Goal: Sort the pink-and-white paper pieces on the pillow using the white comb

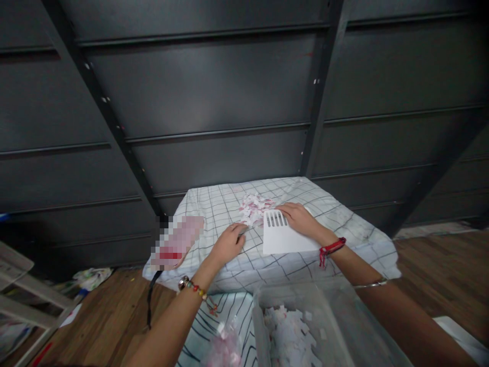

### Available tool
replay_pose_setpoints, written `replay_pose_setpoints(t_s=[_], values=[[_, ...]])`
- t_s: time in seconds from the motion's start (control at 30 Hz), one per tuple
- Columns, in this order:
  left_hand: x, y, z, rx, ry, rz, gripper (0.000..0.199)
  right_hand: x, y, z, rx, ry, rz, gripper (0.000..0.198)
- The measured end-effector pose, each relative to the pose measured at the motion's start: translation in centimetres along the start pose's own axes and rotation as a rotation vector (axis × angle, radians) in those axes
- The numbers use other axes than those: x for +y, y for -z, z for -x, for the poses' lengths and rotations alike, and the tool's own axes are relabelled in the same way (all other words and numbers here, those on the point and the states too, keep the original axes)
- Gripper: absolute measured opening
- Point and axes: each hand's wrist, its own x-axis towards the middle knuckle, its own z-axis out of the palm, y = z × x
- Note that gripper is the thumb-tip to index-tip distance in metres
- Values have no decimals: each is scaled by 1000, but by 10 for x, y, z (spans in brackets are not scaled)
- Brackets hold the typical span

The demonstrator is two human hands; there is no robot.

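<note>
On the checked cloth cover lies a loose pile of small white and pinkish paper pieces (255,206). My left hand (229,243) rests at the pile's near left edge, fingers curled and thumb drawn in. A small greyish bit shows at its fingertips, too small to name. My right hand (300,218) grips the upper right edge of a flat white slotted board (284,239), which stands tilted just in front of the pile. Its row of slots is at the upper left. Part of the board is hidden behind my right hand and wrist.
A phone (179,242) with a dark strap lies at the cover's left edge. Nearer me stand a clear plastic bin (336,316) holding more paper pieces and a plastic bag (225,346) with pink contents. Dark metal panels (214,81) rise behind; a pale ladder-like frame (30,290) is left.
</note>
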Motion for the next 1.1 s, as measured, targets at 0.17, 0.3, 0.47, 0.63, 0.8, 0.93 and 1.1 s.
replay_pose_setpoints(t_s=[0.17, 0.3, 0.47, 0.63, 0.8, 0.93, 1.1], values=[[-3, 0, -1, -3, -7, 2, 37, 3, -10, 7, -28, -25, -27, 32], [-5, -2, -2, 16, -15, -4, 37, 5, -20, 10, -49, -49, -53, 32], [-7, -4, -3, 32, -13, -7, 38, 10, -26, 7, -46, -87, -64, 32], [-6, -3, -3, 19, -7, 1, 36, 9, -29, 3, -57, -96, -87, 31], [-4, -2, -2, 15, 1, 1, 35, 7, -30, 1, -54, -104, -102, 32], [-4, -2, -2, 21, 4, 14, 36, 9, -32, 1, -60, -106, -106, 32], [-6, -2, -2, 24, 7, 12, 35, 11, -34, -1, -62, -112, -110, 31]])
